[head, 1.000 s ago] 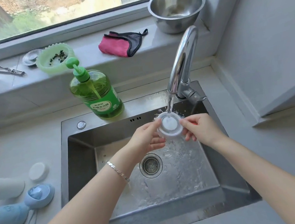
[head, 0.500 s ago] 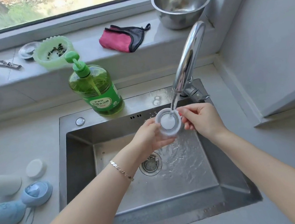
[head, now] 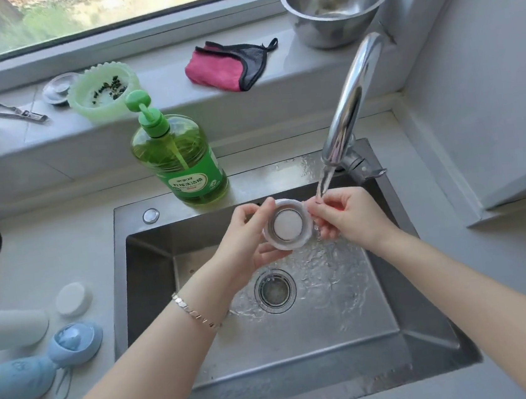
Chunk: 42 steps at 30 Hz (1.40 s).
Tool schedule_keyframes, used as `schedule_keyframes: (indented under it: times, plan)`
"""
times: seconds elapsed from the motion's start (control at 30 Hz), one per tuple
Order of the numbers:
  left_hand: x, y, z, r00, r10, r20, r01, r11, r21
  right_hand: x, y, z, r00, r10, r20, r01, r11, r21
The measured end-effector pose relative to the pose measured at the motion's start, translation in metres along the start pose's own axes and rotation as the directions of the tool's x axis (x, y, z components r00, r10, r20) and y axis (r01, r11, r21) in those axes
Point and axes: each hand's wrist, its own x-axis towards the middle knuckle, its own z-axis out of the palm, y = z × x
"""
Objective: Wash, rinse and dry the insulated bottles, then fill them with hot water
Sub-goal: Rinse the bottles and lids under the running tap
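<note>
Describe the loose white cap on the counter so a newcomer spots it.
Start at the steel sink; look at the counter to its left. The white cap lies beside the white bottle, beyond the blue lid: small, round, lying loose.

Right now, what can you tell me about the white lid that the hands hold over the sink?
The lid is round, white, plastic by its look: a wavy rim around a flat inner disc, hollow side toward the camera. The left hand and right hand pinch its edges above the sink. Water falls beside it, onto the right hand.
</note>
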Motion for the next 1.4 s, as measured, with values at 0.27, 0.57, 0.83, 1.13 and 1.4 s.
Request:
schedule_keyframes:
  times: [0.27, 0.57, 0.83, 1.13, 1.4]
  plan:
    - [0.013, 0.002, 0.041, 0.982, 0.138, 0.130, -0.165, 0.959, 0.229, -0.029, 0.011, -0.042, 0.975, 0.223, 0.020, -0.224, 0.970, 0.100]
    - [0.006, 0.001, 0.024, 0.854, 0.425, 0.301, -0.516, 0.767, 0.381, -0.013, 0.005, -0.020, 0.983, 0.127, 0.134, -0.124, 0.992, -0.031]
    - [-0.012, -0.019, -0.016, 0.880, 0.458, 0.125, -0.453, 0.732, 0.509, 0.002, 0.018, -0.002, 0.989, 0.146, 0.014, -0.146, 0.970, 0.193]
    - [-0.061, -0.090, -0.080, 0.956, 0.259, -0.137, -0.154, 0.842, 0.517, -0.079, 0.025, -0.003, 0.992, 0.028, -0.120, -0.078, 0.898, -0.434]
    - [-0.112, -0.135, -0.110, 0.965, 0.161, -0.208, -0.068, 0.916, 0.395, -0.106, 0.057, 0.068, 0.966, 0.253, -0.047, -0.238, 0.810, -0.536]
